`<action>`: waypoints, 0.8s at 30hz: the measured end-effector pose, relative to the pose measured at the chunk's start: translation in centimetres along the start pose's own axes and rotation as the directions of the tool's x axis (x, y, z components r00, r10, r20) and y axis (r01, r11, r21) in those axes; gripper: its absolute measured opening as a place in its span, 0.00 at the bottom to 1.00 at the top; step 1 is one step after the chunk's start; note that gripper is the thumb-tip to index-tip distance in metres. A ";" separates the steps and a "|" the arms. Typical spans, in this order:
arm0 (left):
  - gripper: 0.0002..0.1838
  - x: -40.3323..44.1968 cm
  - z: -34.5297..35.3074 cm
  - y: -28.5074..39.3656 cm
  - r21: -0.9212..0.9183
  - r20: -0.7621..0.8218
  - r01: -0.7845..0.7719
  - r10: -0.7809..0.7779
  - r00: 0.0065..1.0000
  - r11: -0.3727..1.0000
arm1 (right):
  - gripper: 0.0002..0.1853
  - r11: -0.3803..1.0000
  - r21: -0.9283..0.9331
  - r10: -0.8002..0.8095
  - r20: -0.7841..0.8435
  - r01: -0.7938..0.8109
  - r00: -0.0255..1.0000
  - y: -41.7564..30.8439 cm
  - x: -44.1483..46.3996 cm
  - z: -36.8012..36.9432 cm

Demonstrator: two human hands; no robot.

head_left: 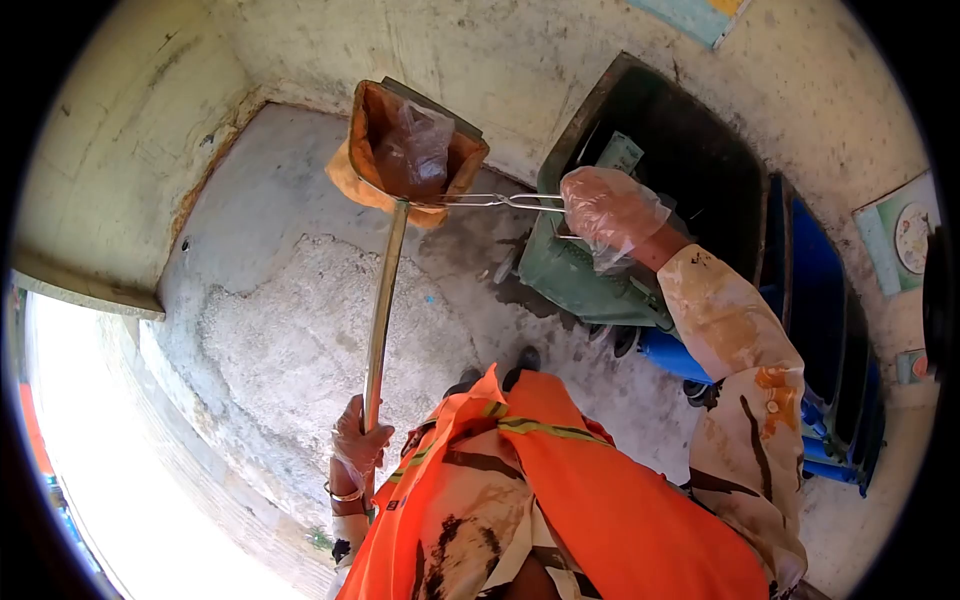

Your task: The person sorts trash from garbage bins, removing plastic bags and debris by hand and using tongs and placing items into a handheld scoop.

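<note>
Pole in my left hand, tongs in my right

Below me hangs my orange vest. My gloved left hand is closed round the lower part of the metal pole. Farther out, my gloved right hand is clamped on the tongs, over the left side of the green bin; blue bins stand to its right. The tongs reach the near rim of the orange pouch at the pole's far end. Inside the pouch lies a clear plastic bag, rising toward its far edge.
</note>
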State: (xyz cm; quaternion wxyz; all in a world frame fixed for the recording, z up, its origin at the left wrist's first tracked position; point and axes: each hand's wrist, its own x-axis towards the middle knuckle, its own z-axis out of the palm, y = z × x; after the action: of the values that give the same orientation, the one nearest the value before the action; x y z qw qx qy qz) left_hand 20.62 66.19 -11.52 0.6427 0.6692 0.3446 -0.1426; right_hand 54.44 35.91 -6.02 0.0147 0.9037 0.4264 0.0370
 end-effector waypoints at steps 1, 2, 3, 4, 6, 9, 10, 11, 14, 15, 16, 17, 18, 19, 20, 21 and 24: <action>0.19 -0.3 0.0 -0.7 0.005 -0.003 0.006 -0.006 1.000 1.000 | 0.03 0.987 0.142 -0.067 -0.108 0.082 0.992 -0.6 1.1 1.3; 0.19 -0.4 -0.1 -1.1 0.004 0.002 0.015 -0.015 1.000 1.000 | 0.03 0.986 0.148 -0.059 -0.106 0.075 0.993 -1.1 2.2 2.6; 0.20 -0.2 -0.3 -1.2 0.002 0.005 0.027 -0.027 1.000 1.000 | 0.01 0.994 0.051 -0.088 -0.103 0.094 0.991 -1.3 3.6 3.9; 0.20 -0.1 -0.4 -1.7 0.004 0.003 0.030 -0.030 1.000 1.000 | 0.01 0.992 -0.048 -0.122 -0.100 0.117 0.987 -1.4 4.3 4.4; 0.19 0.0 -0.9 -2.9 -0.012 -0.005 0.037 -0.037 0.999 0.999 | 0.02 0.984 -0.001 -0.175 -0.258 0.181 0.950 -0.2 3.7 3.5; 0.19 0.1 -1.5 -3.0 -0.043 -0.001 0.077 -0.077 0.997 0.996 | 0.06 0.961 -0.121 -0.275 -0.288 0.250 0.917 2.2 1.8 1.1; 0.18 0.6 -2.0 -3.3 -0.044 0.007 0.091 -0.091 0.996 0.995 | 0.06 0.949 -0.137 -0.313 -0.267 0.285 0.911 3.0 1.1 -0.4; 0.18 0.5 -2.0 -3.3 -0.046 0.008 0.096 -0.096 0.995 0.994 | 0.06 0.941 -0.199 -0.318 -0.247 0.273 0.915 3.7 -0.3 -1.9; 0.19 0.7 -2.0 -3.6 -0.086 0.004 0.061 -0.061 0.998 0.994 | 0.11 0.972 -0.180 -0.169 -0.085 0.152 0.982 2.7 -3.4 -7.7; 0.19 0.8 -2.1 -3.9 -0.076 0.012 0.059 -0.058 0.998 0.995 | 0.15 0.992 -0.120 -0.019 0.069 0.027 0.997 2.2 -4.7 -8.9; 0.19 1.1 -2.3 -4.0 -0.082 0.012 0.061 -0.060 0.998 0.995 | 0.15 0.992 -0.126 0.001 0.070 0.008 0.998 2.2 -6.3 -9.1; 0.19 2.1 -2.3 -3.8 -0.087 0.022 0.068 -0.066 0.998 0.994 | 0.20 0.988 -0.157 0.000 0.005 0.001 1.000 3.0 -7.5 -9.2; 0.19 2.7 -2.5 -4.2 -0.086 0.035 0.055 -0.052 0.998 0.995 | 0.25 0.981 -0.196 0.002 -0.061 -0.014 0.998 3.1 -9.4 -9.9; 0.20 3.3 -2.7 -4.6 -0.072 0.045 0.047 -0.043 0.998 0.996 | 0.25 0.976 -0.214 0.034 -0.053 -0.045 0.998 2.8 -11.2 -11.0; 0.21 3.7 -2.9 -5.2 -0.066 0.061 0.045 -0.041 0.997 0.997 | 0.27 0.968 -0.171 0.194 0.050 -0.183 0.980 2.2 -13.2 -12.3; 0.21 4.1 -3.2 -5.6 -0.059 0.075 0.043 -0.038 0.996 0.997 | 0.30 0.936 -0.138 0.343 0.154 -0.324 0.927 1.6 -15.0 -13.4; 0.21 5.1 -3.2 -6.2 -0.099 0.085 0.026 -0.017 0.996 0.995 | 0.28 0.856 -0.043 0.515 0.148 -0.515 0.844 0.7 -21.3 -15.7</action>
State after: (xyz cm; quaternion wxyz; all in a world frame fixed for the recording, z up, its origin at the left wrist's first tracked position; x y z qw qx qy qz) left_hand 19.47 70.24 -19.06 0.6877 0.6259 0.3311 -0.1602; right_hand 40.21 18.96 8.49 0.0377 0.9850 0.1659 -0.0302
